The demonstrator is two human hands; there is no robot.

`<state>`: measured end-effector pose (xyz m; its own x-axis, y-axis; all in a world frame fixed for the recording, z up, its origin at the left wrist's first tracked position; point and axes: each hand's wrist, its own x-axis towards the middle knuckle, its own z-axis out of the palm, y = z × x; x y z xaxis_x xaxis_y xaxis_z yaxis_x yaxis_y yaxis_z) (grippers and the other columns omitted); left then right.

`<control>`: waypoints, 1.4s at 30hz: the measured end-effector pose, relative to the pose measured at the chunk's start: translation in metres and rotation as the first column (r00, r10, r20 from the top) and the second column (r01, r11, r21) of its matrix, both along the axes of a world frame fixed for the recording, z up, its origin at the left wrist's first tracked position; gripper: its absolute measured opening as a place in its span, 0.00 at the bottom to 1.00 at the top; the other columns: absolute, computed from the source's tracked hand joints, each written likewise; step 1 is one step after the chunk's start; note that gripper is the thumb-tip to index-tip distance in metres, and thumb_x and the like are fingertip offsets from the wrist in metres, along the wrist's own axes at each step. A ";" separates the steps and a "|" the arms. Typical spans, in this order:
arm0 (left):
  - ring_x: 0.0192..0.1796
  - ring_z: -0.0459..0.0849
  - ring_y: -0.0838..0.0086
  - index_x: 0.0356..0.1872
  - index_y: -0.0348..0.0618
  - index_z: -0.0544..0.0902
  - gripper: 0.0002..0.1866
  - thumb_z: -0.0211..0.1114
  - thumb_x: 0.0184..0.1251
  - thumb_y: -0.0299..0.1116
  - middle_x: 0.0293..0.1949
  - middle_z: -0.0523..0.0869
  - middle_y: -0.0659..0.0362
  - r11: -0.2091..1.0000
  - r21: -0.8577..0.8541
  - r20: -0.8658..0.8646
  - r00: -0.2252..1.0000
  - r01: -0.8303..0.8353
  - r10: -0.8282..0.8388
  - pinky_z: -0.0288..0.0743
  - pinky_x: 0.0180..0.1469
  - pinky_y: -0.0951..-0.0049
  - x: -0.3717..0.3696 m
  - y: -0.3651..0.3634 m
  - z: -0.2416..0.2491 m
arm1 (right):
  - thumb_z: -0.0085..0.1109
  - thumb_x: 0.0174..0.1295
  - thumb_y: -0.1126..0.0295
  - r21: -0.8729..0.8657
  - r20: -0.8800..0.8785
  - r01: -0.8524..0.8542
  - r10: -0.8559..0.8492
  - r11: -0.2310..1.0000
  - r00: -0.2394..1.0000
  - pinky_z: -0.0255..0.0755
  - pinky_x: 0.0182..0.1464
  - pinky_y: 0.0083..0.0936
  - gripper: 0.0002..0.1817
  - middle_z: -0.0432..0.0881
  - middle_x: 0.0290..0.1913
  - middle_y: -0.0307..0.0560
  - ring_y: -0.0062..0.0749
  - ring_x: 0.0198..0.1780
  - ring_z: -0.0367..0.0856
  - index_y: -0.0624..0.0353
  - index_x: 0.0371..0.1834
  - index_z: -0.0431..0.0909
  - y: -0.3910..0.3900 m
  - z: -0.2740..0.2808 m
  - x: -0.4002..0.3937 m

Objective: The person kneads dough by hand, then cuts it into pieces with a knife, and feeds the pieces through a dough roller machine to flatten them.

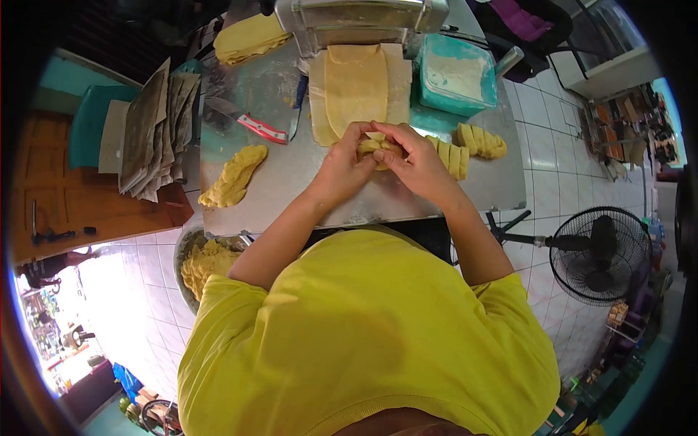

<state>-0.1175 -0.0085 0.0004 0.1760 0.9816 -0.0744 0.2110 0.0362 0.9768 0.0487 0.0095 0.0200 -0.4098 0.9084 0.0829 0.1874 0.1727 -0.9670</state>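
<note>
Both hands meet at the front middle of the metal table (291,196), closed around a piece of yellow dough (378,147). My left hand (345,163) grips its left side, and my right hand (422,163) presses it from the right with the thumb on top. Just beyond them, a flat dough sheet (355,87) lies on a pale board in front of a metal roller machine (363,22). Beside my right hand are cut dough slices (452,156) and a sliced dough roll (481,141). A lump of dough (234,176) rests at the table's left.
A red-handled knife (262,128) and a blue-handled blade (299,98) lie left of the board. Stacked dough sheets (251,38) sit at the back left. A teal tub of flour (456,76) stands right. Below the table's left edge is a dough basin (207,265); a fan (600,254) stands right.
</note>
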 end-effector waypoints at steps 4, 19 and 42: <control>0.39 0.78 0.76 0.66 0.43 0.56 0.35 0.64 0.60 0.25 0.40 0.81 0.54 0.996 -0.081 0.379 0.925 0.040 -0.006 0.72 0.43 0.77 -0.007 -0.005 0.013 | 0.59 0.61 0.72 0.036 0.077 -0.006 0.003 0.999 0.997 0.71 0.42 0.23 0.17 0.77 0.38 0.46 0.30 0.38 0.78 0.63 0.53 0.75 0.010 0.001 -0.006; 0.43 0.77 0.80 0.53 0.34 0.71 0.16 0.61 0.67 0.26 0.42 0.80 0.59 0.987 -0.132 0.302 0.944 -0.096 0.133 0.72 0.47 0.80 -0.027 -0.006 0.011 | 0.55 0.67 0.67 -0.120 -0.226 0.026 -0.053 0.992 0.973 0.68 0.33 0.21 0.10 0.77 0.31 0.41 0.20 0.31 0.73 0.65 0.37 0.73 0.016 -0.015 -0.038; 0.37 0.77 0.82 0.51 0.36 0.76 0.15 0.61 0.65 0.29 0.38 0.81 0.63 0.998 -0.067 0.275 0.961 0.007 0.012 0.72 0.41 0.79 -0.003 0.005 -0.001 | 0.59 0.64 0.65 -0.041 -0.012 -0.046 0.045 0.998 0.999 0.69 0.37 0.16 0.12 0.77 0.33 0.35 0.14 0.34 0.72 0.63 0.42 0.76 0.029 0.001 0.007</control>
